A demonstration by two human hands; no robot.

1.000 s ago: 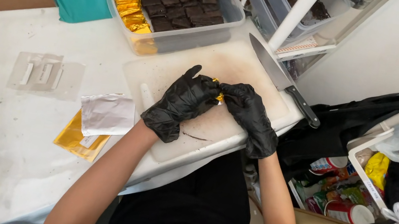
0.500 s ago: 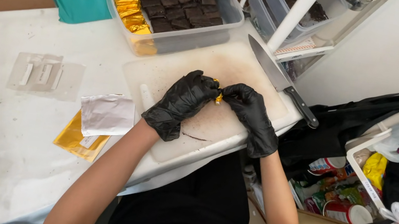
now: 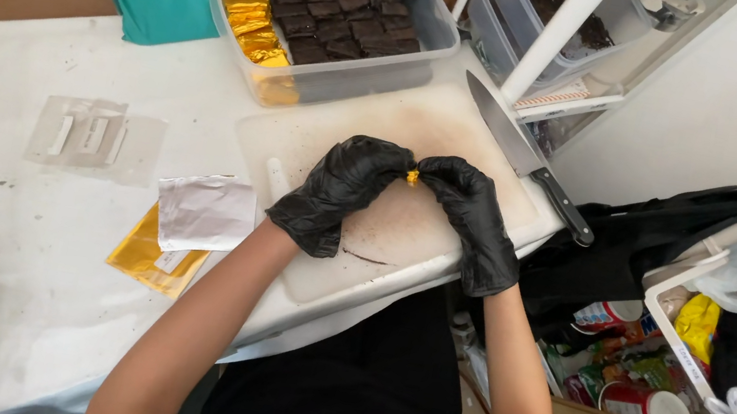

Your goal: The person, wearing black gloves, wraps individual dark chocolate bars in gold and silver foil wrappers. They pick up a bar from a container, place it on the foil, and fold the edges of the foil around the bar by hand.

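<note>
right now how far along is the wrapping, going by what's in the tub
Done: a short row of gold-wrapped pieces lies at the left end of the clear tub. In hand: the left hand and right hand, in black gloves, pinch one small gold-foil piece over the cutting board. Left: most of the dark bare pieces in the tub, which clearly outnumber the wrapped ones.

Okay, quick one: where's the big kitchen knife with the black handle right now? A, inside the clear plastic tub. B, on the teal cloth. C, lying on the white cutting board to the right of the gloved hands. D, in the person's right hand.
C: the big kitchen knife with the black handle lies on the white cutting board, right of the black-gloved right hand, which does not touch it.
</note>
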